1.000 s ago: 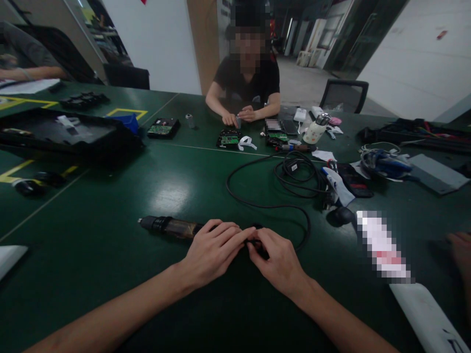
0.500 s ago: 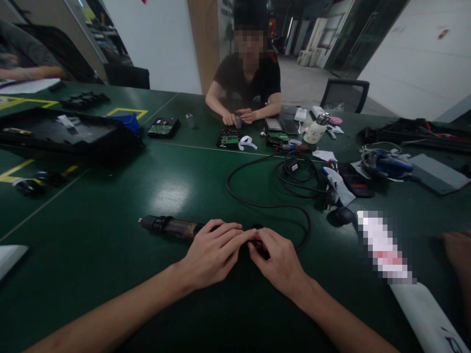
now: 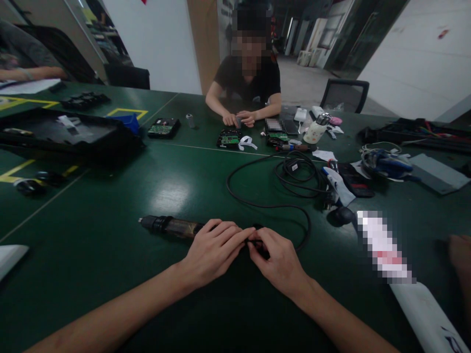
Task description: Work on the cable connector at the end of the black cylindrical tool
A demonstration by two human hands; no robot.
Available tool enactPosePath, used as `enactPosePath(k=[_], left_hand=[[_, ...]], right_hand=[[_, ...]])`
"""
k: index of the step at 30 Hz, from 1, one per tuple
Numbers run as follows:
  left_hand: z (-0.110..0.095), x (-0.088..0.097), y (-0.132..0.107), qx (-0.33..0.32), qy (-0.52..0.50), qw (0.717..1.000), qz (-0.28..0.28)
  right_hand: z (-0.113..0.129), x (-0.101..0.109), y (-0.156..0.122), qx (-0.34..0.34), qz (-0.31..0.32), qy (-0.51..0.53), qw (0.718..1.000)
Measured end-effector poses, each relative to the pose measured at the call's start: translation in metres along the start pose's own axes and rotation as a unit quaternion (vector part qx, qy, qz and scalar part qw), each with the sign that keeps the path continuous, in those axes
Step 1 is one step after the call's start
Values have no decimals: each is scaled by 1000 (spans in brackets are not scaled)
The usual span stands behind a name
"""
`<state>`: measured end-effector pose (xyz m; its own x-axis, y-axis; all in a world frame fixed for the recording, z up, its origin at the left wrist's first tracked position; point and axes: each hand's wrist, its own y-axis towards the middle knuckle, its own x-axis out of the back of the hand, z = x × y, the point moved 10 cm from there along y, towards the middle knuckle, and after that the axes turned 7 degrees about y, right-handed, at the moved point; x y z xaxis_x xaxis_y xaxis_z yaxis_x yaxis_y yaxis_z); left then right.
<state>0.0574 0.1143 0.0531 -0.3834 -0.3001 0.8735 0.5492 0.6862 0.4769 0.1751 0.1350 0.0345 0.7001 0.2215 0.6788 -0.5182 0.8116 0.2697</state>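
A dark electric screwdriver [image 3: 169, 226] lies flat on the green table [image 3: 110, 255], its tip pointing left. My left hand [image 3: 213, 250] rests over its rear end with the fingers curled on the body. Pinching the black cable [image 3: 272, 206] where it enters the tool, my right hand [image 3: 277, 260] touches the left fingertips. The cable loops away toward a coil farther back.
Across the table a person works with both hands near circuit boards [image 3: 228, 138]. A black tray [image 3: 62, 132] sits at the left, cable coils and tools [image 3: 382, 164] at the right, a white object [image 3: 423, 309] near right. Another person's hand [image 3: 459, 250] shows at the right edge.
Almost nothing differs; my fingers shift slightly on the rear of the screwdriver, and the hand at the right edge has drawn back a little.
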Motion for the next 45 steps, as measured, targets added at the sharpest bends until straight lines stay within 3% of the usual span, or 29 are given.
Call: enactPosePath(k=[45], left_hand=[[-4,-2,-1,-21,-12,999,21]], right_hand=[[-4,-2,-1,-12,3,-8,1000]])
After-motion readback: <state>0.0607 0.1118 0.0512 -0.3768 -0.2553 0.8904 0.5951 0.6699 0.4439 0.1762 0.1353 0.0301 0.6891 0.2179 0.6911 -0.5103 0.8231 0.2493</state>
